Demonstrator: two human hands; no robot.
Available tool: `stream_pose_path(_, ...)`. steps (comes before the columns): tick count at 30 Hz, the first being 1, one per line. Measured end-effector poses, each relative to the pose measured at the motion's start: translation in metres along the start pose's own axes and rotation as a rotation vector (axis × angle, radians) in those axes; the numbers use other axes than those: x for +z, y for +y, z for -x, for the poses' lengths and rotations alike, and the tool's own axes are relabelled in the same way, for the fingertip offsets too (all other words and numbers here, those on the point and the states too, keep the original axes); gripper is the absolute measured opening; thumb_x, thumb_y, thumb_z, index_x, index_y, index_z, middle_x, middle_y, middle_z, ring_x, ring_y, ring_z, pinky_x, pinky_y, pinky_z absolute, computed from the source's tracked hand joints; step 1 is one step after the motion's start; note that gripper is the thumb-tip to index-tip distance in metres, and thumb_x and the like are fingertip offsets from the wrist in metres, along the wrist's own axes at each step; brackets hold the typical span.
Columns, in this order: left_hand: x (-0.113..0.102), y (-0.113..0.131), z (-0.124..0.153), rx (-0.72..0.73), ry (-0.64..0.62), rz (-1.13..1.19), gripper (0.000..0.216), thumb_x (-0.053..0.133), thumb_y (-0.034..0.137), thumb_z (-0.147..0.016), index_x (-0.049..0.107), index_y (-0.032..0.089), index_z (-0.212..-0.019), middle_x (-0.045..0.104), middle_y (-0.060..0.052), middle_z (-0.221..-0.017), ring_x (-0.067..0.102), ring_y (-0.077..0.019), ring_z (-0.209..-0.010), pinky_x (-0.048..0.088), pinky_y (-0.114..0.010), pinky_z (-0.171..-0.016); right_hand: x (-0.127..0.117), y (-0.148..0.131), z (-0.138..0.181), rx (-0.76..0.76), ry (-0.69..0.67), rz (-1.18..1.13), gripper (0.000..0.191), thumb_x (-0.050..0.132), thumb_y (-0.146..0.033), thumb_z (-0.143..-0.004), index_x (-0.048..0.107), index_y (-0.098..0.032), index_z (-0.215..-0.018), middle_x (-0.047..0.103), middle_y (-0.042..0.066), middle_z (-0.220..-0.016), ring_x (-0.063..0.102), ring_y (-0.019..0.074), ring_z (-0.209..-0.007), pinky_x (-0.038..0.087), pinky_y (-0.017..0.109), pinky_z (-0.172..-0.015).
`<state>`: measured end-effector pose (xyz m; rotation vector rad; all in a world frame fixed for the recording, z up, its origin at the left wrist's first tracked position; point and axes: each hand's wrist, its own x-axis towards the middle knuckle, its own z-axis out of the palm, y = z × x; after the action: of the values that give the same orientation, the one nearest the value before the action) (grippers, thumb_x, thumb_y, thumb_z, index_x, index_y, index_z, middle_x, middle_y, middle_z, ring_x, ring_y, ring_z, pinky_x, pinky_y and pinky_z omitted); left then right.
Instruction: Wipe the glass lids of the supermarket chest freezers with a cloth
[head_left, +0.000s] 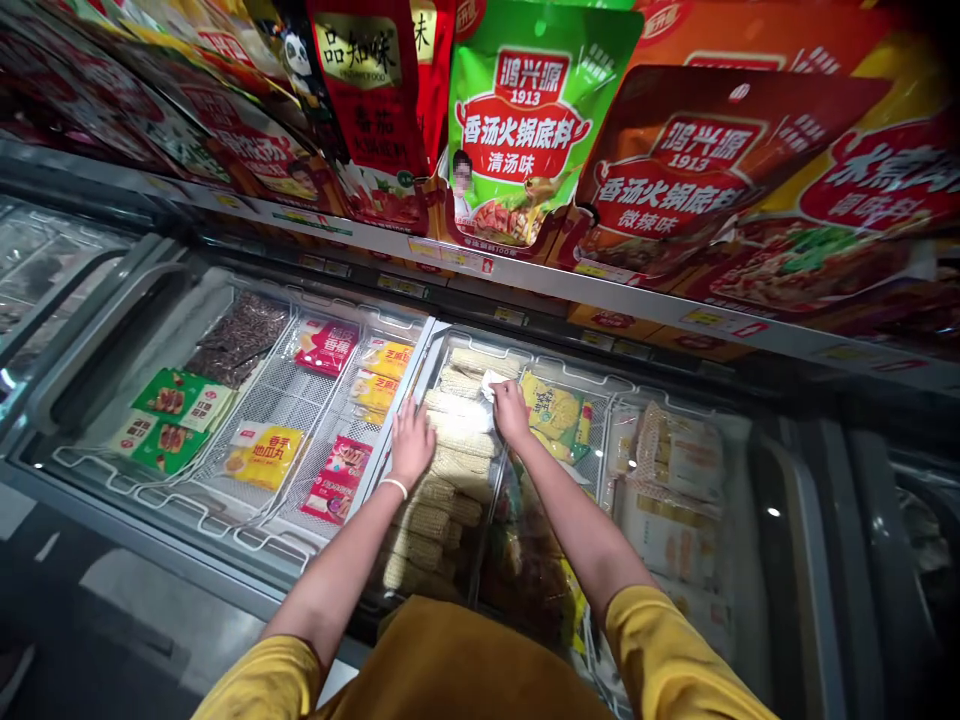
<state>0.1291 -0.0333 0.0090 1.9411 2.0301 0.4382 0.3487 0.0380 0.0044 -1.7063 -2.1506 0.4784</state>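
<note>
The spread left hand is seemingly bracing on the clear glass lid while the right hand is clutching a crumpled white cloth, best pressed flat.

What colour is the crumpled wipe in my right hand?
The crumpled wipe is white, per the head view.

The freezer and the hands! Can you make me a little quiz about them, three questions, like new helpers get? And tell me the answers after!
1. Which wrist wears the white band, left or right?
2. True or false: the green pouch lies inside the freezer, beside the corn.
3. Fill in: the right hand holds a white ____.

Key:
1. Left.
2. False: the green pouch stands on the shelf above.
3. Cloth, or perhaps a tissue; it is too small to be sure.
</note>
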Motion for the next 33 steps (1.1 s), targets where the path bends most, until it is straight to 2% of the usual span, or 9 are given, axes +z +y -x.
stream_pose_path(2, 0.011, 0.016, 0.014, 0.025, -0.061, 0.017, 0.067, 0.043, 0.039, -0.099, 0.031, 0.015, -0.159, 0.012, -0.013, -0.171, 0.003, -0.0300, -0.159, 0.004, -0.055, -0.129, -0.003, 0.005, 0.004, -0.017, 0.014, 0.014, 0.048, 0.043, -0.003, -0.091, 0.061, -0.018, -0.133, 0.058, 0.013, -0.118, 0.049, 0.0284, -0.114, 0.045, 0.039, -0.097)
stream_pose_path(6, 0.029, 0.040, 0.029, -0.030, -0.170, 0.042, 0.089, 0.054, 0.053, -0.092, 0.018, 0.012, -0.163, 0.002, -0.016, -0.172, -0.006, -0.0348, -0.158, -0.003, -0.059, -0.126, -0.010, 0.015, 0.022, -0.267, -0.152, 0.004, 0.047, 0.049, -0.006, -0.091, 0.062, -0.024, -0.133, 0.059, 0.011, -0.122, 0.050, 0.0265, -0.113, 0.046, 0.037, -0.096)
stream_pose_path(11, 0.039, 0.061, 0.031, -0.051, -0.293, 0.042, 0.120, 0.066, 0.065, -0.079, 0.003, 0.008, -0.163, -0.009, -0.020, -0.170, -0.016, -0.0345, -0.156, -0.009, -0.056, -0.125, -0.022, 0.030, 0.017, 0.019, 0.014, 0.036, 0.044, 0.044, -0.003, -0.093, 0.064, -0.016, -0.130, 0.058, 0.013, -0.117, 0.049, 0.0269, -0.113, 0.045, 0.038, -0.096)
stream_pose_path(15, 0.044, 0.073, 0.034, -0.103, -0.313, 0.026, 0.127, 0.066, 0.069, -0.076, -0.002, 0.006, -0.163, -0.013, -0.022, -0.169, -0.017, -0.0341, -0.155, -0.008, -0.058, -0.124, -0.024, 0.038, 0.036, -0.190, -0.110, -0.028, 0.045, 0.052, -0.005, -0.093, 0.064, -0.024, -0.131, 0.058, 0.008, -0.120, 0.051, 0.0235, -0.112, 0.046, 0.033, -0.094)
stream_pose_path(17, 0.046, 0.077, 0.036, -0.107, -0.318, 0.019, 0.130, 0.068, 0.069, -0.074, -0.003, 0.007, -0.163, -0.014, -0.022, -0.168, -0.018, -0.0342, -0.155, -0.008, -0.058, -0.124, -0.030, 0.047, 0.041, -0.210, -0.121, -0.034, 0.045, 0.055, -0.004, -0.090, 0.067, -0.026, -0.127, 0.060, 0.007, -0.119, 0.052, 0.0237, -0.112, 0.046, 0.033, -0.094)
stream_pose_path(21, 0.049, 0.083, 0.037, -0.079, -0.374, -0.007, 0.134, 0.072, 0.069, -0.070, -0.003, 0.006, -0.163, -0.019, -0.022, -0.167, -0.023, -0.0364, -0.153, -0.009, -0.059, -0.123, -0.037, 0.054, 0.044, 0.064, 0.080, -0.037, 0.044, 0.047, -0.003, -0.090, 0.068, -0.019, -0.125, 0.060, 0.011, -0.112, 0.052, 0.0276, -0.109, 0.046, 0.039, -0.096)
stream_pose_path(27, 0.053, 0.078, 0.036, -0.053, -0.408, -0.029, 0.142, 0.071, 0.077, -0.066, -0.008, 0.009, -0.162, -0.021, -0.023, -0.166, -0.027, -0.0394, -0.150, -0.009, -0.065, -0.120, -0.039, 0.061, 0.053, -0.183, -0.096, -0.077, 0.045, 0.050, -0.007, -0.090, 0.066, -0.027, -0.127, 0.060, 0.008, -0.118, 0.051, 0.0250, -0.112, 0.046, 0.036, -0.097)
stream_pose_path(31, 0.055, 0.074, 0.034, -0.041, -0.457, -0.047, 0.147, 0.071, 0.080, -0.064, -0.012, 0.008, -0.161, -0.027, -0.025, -0.163, -0.030, -0.0399, -0.149, -0.011, -0.066, -0.118, -0.054, 0.084, 0.038, 0.156, 0.141, -0.065, 0.045, 0.044, -0.006, -0.089, 0.068, -0.019, -0.125, 0.059, 0.012, -0.114, 0.050, 0.0283, -0.111, 0.046, 0.042, -0.097)
stream_pose_path(33, 0.054, 0.075, 0.032, -0.053, -0.466, -0.062, 0.149, 0.072, 0.080, -0.063, -0.013, 0.006, -0.161, -0.027, -0.026, -0.163, -0.030, -0.0406, -0.148, -0.011, -0.067, -0.118, -0.047, 0.076, 0.043, 0.200, 0.171, -0.067, 0.048, 0.042, -0.006, -0.089, 0.066, -0.019, -0.129, 0.058, 0.013, -0.116, 0.050, 0.0281, -0.111, 0.046, 0.041, -0.097)
